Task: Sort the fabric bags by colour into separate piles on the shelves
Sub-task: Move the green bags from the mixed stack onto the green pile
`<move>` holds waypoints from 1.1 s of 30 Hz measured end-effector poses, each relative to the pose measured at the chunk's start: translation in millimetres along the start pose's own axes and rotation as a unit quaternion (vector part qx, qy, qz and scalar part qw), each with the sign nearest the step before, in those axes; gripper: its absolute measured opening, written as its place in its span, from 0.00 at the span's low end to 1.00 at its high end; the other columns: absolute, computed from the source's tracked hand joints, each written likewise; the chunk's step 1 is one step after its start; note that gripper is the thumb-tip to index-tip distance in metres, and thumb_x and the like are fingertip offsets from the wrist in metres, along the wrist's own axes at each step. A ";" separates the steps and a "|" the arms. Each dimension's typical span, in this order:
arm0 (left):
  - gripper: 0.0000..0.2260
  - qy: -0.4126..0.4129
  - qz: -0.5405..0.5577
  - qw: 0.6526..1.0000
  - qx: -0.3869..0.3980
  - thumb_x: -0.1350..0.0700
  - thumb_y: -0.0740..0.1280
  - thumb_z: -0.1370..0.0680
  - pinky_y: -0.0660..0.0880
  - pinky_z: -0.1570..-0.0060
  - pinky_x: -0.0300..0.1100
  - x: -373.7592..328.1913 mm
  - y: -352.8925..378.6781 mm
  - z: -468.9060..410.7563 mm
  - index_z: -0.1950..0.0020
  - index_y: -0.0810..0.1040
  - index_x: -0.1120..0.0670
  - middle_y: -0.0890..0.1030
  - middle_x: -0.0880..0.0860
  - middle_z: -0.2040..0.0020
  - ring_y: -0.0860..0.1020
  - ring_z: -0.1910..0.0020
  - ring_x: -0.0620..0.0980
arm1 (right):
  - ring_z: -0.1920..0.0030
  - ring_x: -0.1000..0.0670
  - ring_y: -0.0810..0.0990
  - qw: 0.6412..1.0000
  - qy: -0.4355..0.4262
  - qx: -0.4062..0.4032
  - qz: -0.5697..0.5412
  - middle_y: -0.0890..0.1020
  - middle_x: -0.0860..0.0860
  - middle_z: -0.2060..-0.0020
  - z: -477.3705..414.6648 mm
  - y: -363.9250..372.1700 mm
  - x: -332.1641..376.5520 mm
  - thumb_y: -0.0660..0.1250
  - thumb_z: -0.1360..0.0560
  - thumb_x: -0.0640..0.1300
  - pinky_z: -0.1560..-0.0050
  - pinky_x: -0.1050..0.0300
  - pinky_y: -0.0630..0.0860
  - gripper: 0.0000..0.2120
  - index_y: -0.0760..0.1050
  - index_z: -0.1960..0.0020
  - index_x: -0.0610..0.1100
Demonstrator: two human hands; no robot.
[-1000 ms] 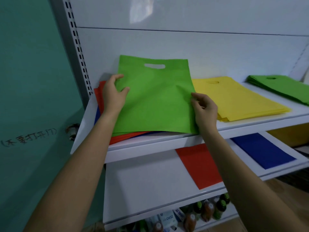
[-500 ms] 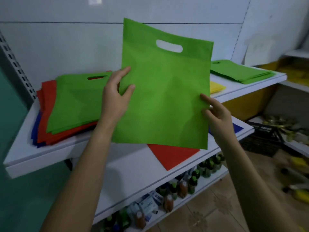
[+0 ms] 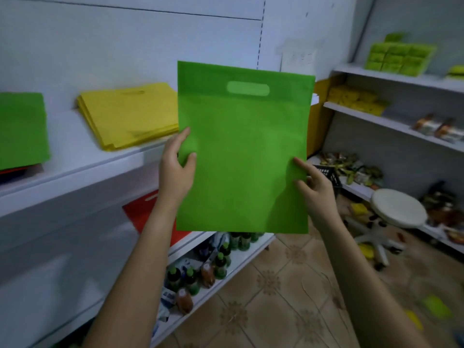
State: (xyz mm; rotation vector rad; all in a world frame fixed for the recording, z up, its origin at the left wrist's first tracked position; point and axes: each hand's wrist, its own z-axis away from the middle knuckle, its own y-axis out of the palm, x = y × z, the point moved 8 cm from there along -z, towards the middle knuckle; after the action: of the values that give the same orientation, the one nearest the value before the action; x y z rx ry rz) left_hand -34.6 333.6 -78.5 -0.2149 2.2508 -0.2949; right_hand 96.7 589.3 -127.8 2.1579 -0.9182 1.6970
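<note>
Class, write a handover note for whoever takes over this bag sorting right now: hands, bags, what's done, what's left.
Left hand and right hand each pinch a side edge of one green bag, held upright in the air.
Done: yellow pile stacked on the upper shelf; a red bag lies on the shelf below.
Left: put this bag with the greens, then sort the mixed stack at far left, green on top, red beneath.
</note>
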 end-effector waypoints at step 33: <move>0.13 -0.085 0.000 0.996 0.004 0.63 0.68 0.26 0.70 0.58 0.25 44.3 238.1 -217.5 0.42 0.77 0.58 0.77 0.47 0.48 0.75 0.54 0.45 | 0.50 0.45 0.77 0.986 -0.081 -0.076 0.125 0.79 0.44 0.46 -344.3 -109.7 -52.2 0.64 0.25 0.36 0.49 0.46 0.77 0.15 0.75 0.43 0.51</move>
State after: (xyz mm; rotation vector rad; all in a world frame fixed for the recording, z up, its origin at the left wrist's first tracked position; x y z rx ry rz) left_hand -243.3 580.8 -42.3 -0.2278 2.0817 -0.2765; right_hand -112.7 879.6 -55.7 2.1764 -1.3668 1.5113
